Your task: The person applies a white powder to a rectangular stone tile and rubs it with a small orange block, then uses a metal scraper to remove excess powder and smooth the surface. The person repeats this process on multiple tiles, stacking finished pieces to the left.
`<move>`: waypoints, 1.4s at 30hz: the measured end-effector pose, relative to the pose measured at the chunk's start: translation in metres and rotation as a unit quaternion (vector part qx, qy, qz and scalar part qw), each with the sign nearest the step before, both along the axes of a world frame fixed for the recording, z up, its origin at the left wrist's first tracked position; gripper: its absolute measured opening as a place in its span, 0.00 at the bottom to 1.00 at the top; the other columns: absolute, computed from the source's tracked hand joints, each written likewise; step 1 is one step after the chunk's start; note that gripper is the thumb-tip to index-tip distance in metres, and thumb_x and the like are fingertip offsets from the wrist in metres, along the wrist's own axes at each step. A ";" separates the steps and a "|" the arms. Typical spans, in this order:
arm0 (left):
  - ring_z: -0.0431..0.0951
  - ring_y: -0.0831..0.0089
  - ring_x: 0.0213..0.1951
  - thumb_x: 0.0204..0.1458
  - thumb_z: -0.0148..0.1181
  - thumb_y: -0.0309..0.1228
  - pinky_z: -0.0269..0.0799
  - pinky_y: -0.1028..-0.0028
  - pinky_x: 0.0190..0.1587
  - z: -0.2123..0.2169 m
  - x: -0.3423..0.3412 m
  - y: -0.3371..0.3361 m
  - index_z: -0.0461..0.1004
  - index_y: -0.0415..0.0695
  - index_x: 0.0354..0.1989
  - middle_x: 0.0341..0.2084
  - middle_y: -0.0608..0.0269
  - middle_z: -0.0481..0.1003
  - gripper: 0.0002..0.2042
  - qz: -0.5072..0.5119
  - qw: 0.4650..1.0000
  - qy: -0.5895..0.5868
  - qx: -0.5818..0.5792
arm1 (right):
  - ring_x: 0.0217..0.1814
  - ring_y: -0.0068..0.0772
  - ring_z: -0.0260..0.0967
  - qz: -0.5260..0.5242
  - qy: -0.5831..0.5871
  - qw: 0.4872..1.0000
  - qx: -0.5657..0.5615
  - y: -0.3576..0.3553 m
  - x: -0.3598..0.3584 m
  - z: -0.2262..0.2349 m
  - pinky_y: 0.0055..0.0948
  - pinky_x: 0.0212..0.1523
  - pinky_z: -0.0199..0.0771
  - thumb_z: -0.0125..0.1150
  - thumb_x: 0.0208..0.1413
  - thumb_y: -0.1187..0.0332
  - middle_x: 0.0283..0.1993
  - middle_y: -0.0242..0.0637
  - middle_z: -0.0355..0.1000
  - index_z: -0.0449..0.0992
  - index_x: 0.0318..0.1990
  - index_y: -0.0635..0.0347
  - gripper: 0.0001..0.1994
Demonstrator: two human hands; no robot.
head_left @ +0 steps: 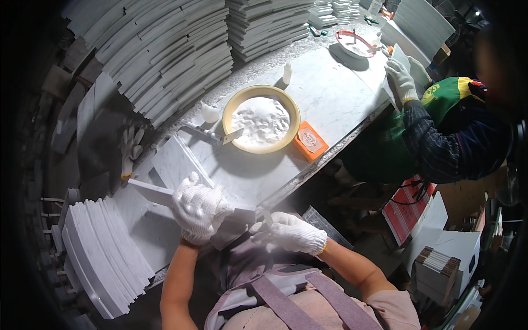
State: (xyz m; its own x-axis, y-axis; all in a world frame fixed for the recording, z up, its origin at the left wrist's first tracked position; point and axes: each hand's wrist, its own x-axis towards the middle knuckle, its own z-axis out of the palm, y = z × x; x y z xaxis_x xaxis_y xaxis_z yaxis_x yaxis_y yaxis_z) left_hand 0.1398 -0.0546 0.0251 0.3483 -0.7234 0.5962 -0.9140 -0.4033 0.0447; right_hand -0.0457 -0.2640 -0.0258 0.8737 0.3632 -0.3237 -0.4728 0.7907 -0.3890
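My left hand (198, 210), in a white knit glove, is closed over a long white marble slab (151, 192), held up on its edge above the table's near side. My right hand (296, 233), gloved too, pinches a thin pale flat piece (267, 216) close to the slab's right end; its exact kind is too small to tell. Beyond them a yellow basin (293, 110) holds white powder (263, 122), and a flat-bladed scraper (233, 136) rests across its rim. An orange box (311, 142) touches the basin's right side.
Tall stacks of white slabs (165, 49) line the far left; another stack (102, 256) stands at my left. A small white bottle (287, 73) and a red-rimmed bowl (356, 45) are on the table (335, 82). At right, a co-worker's gloved hand (401, 81) holds a slab.
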 end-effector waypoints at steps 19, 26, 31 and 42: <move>0.80 0.50 0.47 0.48 0.76 0.43 0.75 0.53 0.49 0.002 -0.064 0.039 0.80 0.39 0.49 0.38 0.56 0.79 0.25 0.003 0.991 0.069 0.117 | 0.50 0.21 0.75 -0.056 -0.004 0.988 -0.144 -0.010 0.015 0.009 0.22 0.46 0.74 0.72 0.62 0.54 0.54 0.35 0.79 0.77 0.48 0.58 0.18; 0.79 0.52 0.46 0.49 0.77 0.44 0.78 0.59 0.46 -0.022 -0.067 0.018 0.81 0.40 0.48 0.41 0.53 0.79 0.24 0.064 0.991 0.086 0.081 | 0.63 0.43 0.76 -0.121 -0.013 0.979 -0.161 -0.025 0.008 -0.013 0.37 0.58 0.77 0.71 0.63 0.56 0.72 0.44 0.69 0.71 0.63 0.64 0.28; 0.79 0.45 0.44 0.57 0.64 0.35 0.79 0.53 0.43 -0.030 -0.068 0.003 0.80 0.48 0.42 0.40 0.44 0.79 0.08 0.089 0.977 0.170 0.089 | 0.75 0.49 0.65 -0.137 -0.029 0.982 -0.126 -0.033 0.012 -0.022 0.50 0.66 0.75 0.72 0.62 0.58 0.78 0.45 0.59 0.72 0.62 0.62 0.26; 0.79 0.53 0.47 0.52 0.73 0.46 0.79 0.58 0.48 -0.011 -0.073 -0.001 0.84 0.49 0.48 0.41 0.59 0.80 0.19 0.027 0.993 0.108 0.043 | 0.81 0.51 0.55 -0.110 -0.077 0.973 -0.186 -0.036 0.037 -0.015 0.53 0.69 0.71 0.76 0.58 0.58 0.82 0.48 0.51 0.74 0.57 0.63 0.26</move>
State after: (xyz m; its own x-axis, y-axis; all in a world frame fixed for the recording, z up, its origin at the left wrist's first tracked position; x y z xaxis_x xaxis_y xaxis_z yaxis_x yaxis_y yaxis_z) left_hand 0.0665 -0.0553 0.0146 0.5009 -0.7454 0.4398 -0.8638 -0.4627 0.1995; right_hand -0.0089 -0.3001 -0.0412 0.9657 0.0446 -0.2558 -0.2213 0.6567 -0.7209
